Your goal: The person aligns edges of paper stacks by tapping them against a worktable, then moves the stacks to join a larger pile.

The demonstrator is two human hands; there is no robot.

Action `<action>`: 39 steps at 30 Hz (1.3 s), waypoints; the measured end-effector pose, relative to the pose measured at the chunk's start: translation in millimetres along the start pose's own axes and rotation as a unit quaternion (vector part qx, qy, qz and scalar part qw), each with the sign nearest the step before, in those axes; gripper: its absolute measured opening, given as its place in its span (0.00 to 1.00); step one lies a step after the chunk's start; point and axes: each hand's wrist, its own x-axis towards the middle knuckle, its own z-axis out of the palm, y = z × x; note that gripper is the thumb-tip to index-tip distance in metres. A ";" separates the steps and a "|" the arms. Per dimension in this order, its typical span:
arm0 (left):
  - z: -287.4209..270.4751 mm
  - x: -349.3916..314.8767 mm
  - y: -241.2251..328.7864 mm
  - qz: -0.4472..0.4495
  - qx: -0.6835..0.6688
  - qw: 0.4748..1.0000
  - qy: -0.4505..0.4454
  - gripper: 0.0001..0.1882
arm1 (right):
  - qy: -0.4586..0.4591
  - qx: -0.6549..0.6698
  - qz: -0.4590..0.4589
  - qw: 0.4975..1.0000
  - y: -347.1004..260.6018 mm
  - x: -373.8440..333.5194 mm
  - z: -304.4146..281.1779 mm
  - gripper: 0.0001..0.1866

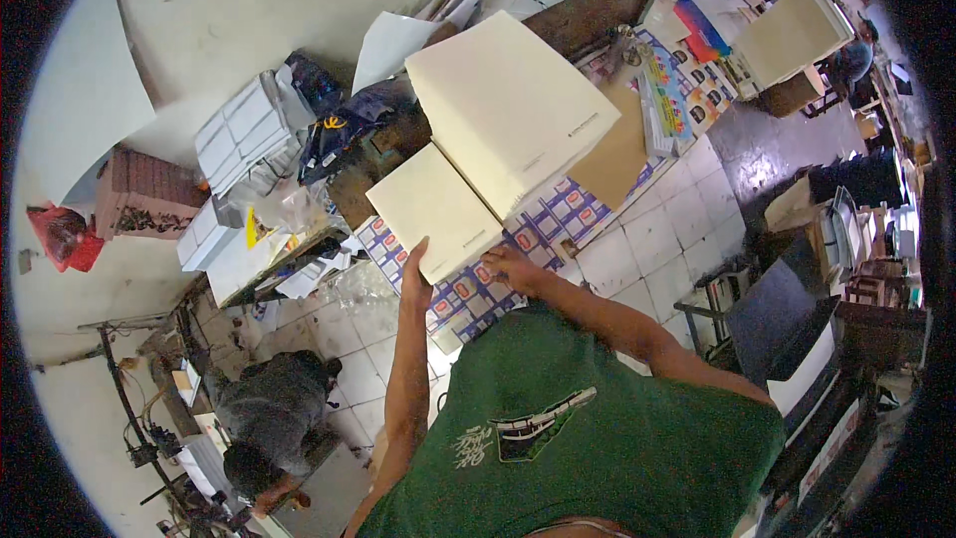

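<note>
1. Left hand (415,274): reaching up, fingers lying together and flat against the lower left edge of the small cream stack (434,207); no grip showing
2. Right hand (508,265): resting at the stack's lower right corner, fingers bending loosely; whether it is clamping anything, cannot tell
3. Small cream stack: lying at 12 o'clock from both hands, on printed sheets (543,224)
4. Large cream stack (508,108): sitting at 1 o'clock from the small one, touching it
5. Brown card (617,154): lying at 3 o'clock from the large stack
6. Another person (269,423): crouching at 8 o'clock, well apart
</note>
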 end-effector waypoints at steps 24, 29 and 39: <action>32.3 -33.2 30.8 0.014 0.049 0.992 0.119 0.38 | 0.148 -0.311 0.122 0.931 -164.6 -26.7 -17.4 0.36; 11.6 -60.7 4.0 -0.011 0.110 0.971 0.214 0.33 | 0.176 -0.343 -0.002 0.923 -180.0 -34.5 -24.4 0.35; 51.3 -84.2 -2.0 0.017 0.121 0.976 0.183 0.39 | 0.128 -0.442 0.057 0.886 -197.6 -16.6 -19.1 0.32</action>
